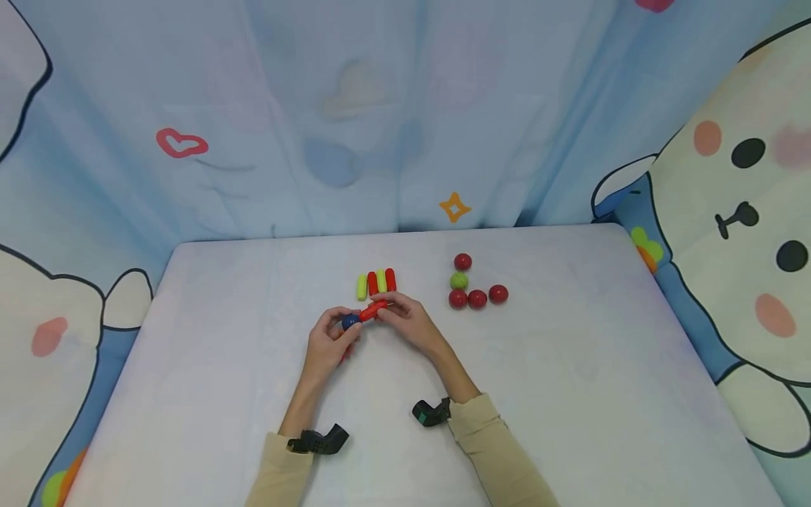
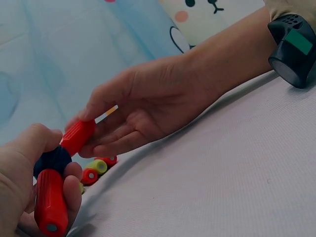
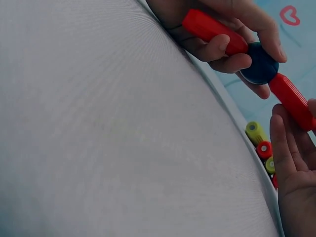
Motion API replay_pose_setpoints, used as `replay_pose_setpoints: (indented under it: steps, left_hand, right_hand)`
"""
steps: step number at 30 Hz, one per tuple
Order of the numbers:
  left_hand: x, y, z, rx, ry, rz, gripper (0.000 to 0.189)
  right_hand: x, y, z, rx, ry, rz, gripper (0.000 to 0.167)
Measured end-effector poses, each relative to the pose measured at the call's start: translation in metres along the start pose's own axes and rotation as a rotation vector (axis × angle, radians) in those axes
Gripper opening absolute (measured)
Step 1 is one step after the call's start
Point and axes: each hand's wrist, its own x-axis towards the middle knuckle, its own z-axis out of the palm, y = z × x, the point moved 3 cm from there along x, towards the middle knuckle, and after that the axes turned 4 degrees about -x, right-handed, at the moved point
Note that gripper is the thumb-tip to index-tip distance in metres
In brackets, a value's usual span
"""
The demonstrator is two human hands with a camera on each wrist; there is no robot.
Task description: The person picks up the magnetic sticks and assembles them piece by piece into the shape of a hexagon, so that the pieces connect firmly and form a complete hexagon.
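My left hand (image 1: 323,343) holds a dark blue ball (image 1: 350,322) between thumb and fingers. A red ribbed rod (image 2: 51,202) sticks out of that ball toward the left palm, partly covered by the fingers. My right hand (image 1: 413,327) pinches a second red rod (image 3: 292,101), whose end meets the ball's other side. Whether that end is joined or only touching cannot be told. Just beyond the hands, several yellow-green rods (image 1: 362,287) and red rods (image 1: 391,280) stand side by side in a row on the white table (image 1: 570,394).
To the right of the hands lie several dark red balls (image 1: 498,293) and one green ball (image 1: 459,280), grouped close together. A blue patterned curtain (image 1: 380,141) hangs behind the table's far edge. Each wrist bears a black camera (image 1: 319,440).
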Motion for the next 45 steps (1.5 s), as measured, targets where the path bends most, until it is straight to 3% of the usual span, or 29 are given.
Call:
replay_pose_setpoints:
  steps: [4,13,19,23,26,30,36,41,45]
  left_hand:
    - [0.001,0.002,-0.002,-0.023,0.021,-0.021,0.032]
    - [0.001,0.002,-0.002,-0.040,0.005,-0.044,0.035]
    - [-0.005,0.022,0.000,-0.001,0.008,-0.033,0.039]
    - [-0.010,0.032,0.000,0.017,0.019,-0.041,0.039]
    - [-0.011,0.031,0.000,0.003,0.024,-0.038,0.040]
    - [-0.005,0.015,-0.003,-0.053,0.035,-0.041,0.044]
    - [0.002,-0.002,-0.006,-0.091,0.089,-0.063,0.045]
    - [0.002,-0.002,-0.006,-0.008,0.117,-0.022,0.035]
    - [0.001,-0.002,-0.007,0.087,0.119,-0.024,0.030]
  right_hand:
    - [0.002,-0.001,-0.001,-0.009,0.023,-0.025,0.032]
    - [-0.003,0.001,-0.007,-0.031,0.139,0.005,0.031]
    - [-0.002,-0.003,-0.010,-0.074,0.232,-0.018,0.027]
    - [-0.003,-0.005,-0.016,-0.155,0.351,-0.065,0.024]
    - [-0.007,-0.009,-0.023,-0.290,0.469,-0.165,0.023]
    - [-0.014,-0.014,-0.033,-0.480,0.604,-0.293,0.023]
    - [-0.018,-0.013,-0.052,-0.585,0.790,-0.369,0.027]
    - [-0.021,-0.009,-0.073,-0.633,0.947,-0.248,0.028]
    - [-0.024,-0.004,-0.082,-0.729,0.973,-0.068,0.031]
